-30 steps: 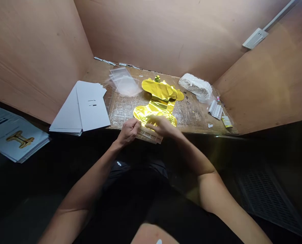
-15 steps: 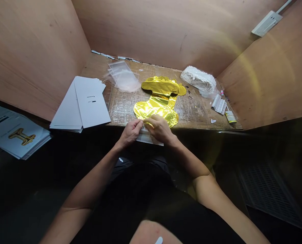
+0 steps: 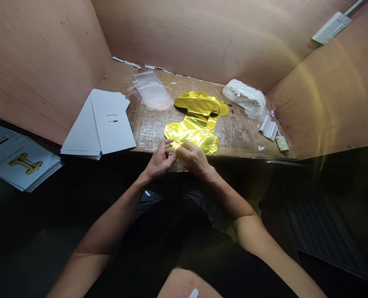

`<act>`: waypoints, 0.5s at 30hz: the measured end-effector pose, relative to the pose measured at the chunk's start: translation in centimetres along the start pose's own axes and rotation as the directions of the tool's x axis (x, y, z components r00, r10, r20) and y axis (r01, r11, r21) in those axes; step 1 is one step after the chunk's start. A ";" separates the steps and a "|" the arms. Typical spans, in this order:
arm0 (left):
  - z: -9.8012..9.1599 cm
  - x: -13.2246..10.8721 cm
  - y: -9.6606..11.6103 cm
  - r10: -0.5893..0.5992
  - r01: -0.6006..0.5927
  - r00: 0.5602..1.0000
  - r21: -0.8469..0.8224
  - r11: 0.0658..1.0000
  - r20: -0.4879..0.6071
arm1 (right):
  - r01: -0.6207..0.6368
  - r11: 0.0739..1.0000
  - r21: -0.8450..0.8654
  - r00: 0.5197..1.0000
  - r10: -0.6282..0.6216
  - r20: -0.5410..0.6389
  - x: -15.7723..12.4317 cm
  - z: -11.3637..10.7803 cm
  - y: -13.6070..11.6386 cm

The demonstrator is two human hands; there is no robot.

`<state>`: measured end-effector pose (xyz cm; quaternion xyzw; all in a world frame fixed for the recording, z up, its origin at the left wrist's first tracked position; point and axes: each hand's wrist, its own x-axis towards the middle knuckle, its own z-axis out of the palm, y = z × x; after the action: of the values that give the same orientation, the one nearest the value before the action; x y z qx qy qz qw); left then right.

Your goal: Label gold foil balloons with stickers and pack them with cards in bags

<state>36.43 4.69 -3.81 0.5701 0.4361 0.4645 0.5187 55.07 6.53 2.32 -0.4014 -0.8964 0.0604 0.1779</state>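
Note:
At the table's front edge, my left hand (image 3: 159, 161) and my right hand (image 3: 196, 159) meet over a small clear plastic bag (image 3: 178, 167). My left thumb and fingers are on the bag's left side near its top. The curled fingers of my right hand pinch its upper edge; what the bag holds, if anything, is too small to make out. Just beyond my fingertips lie shiny gold foil balloons (image 3: 192, 130), flat and stacked, shaped like a letter I.
White cards (image 3: 114, 122) lie fanned at the left. Behind them is a pile of clear bags (image 3: 153, 91). A plastic-wrapped bundle of white straws (image 3: 244, 97), folded paper (image 3: 268, 127) and a yellow roll (image 3: 282, 143) are at right. Printed sheets (image 3: 19, 159) are stacked lower left.
My left fingers have opened up and shifted along the bag's edge. My right fingers have curled tighter, and less of the bag shows below my hands. The foil balloons stay put.

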 end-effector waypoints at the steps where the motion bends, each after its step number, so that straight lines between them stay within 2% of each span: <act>1: -0.1 0.0 0.0 -0.002 0.002 1.000 0.032 1.000 -0.010 | 0.002 0.999 0.033 1.000 -0.002 0.006 -0.1 -0.1 -0.1; 3: -0.3 -0.2 0.1 0.006 0.008 0.997 0.183 0.983 -0.076 | -0.008 0.982 0.189 1.000 0.007 0.006 0.0 -0.4 0.2; 5: -0.7 -0.2 0.3 0.034 0.013 0.992 0.367 0.930 -0.123 | -0.093 0.917 0.389 0.995 0.103 -0.005 0.5 -1.0 1.4; 8: -1.2 -0.1 0.6 0.120 -0.083 0.992 0.521 0.850 -0.037 | -0.342 0.778 0.527 0.934 0.341 0.104 2.1 -1.6 4.0; 10: -1.4 0.2 0.5 0.204 -0.205 0.977 0.552 0.808 0.065 | -0.476 0.739 0.476 0.879 0.410 0.243 3.2 -1.4 5.4; 12: -1.4 0.7 0.2 0.249 -0.289 0.957 0.567 0.771 0.149 | -0.541 0.773 0.331 0.833 0.439 0.337 4.0 -0.7 5.9; 13: -1.4 0.9 0.0 0.245 -0.307 0.952 0.575 0.759 0.185 | -0.555 0.801 0.224 0.815 0.468 0.342 4.2 -0.2 5.8; 15: -1.5 1.3 -0.6 0.205 -0.310 0.949 0.595 0.741 0.240 | -0.549 0.836 -0.014 0.803 0.532 0.269 4.2 0.7 5.4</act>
<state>35.19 6.27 -4.22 0.7996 0.4394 0.3135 0.2633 56.02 13.28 1.45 -0.6223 -0.7579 0.1900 0.0463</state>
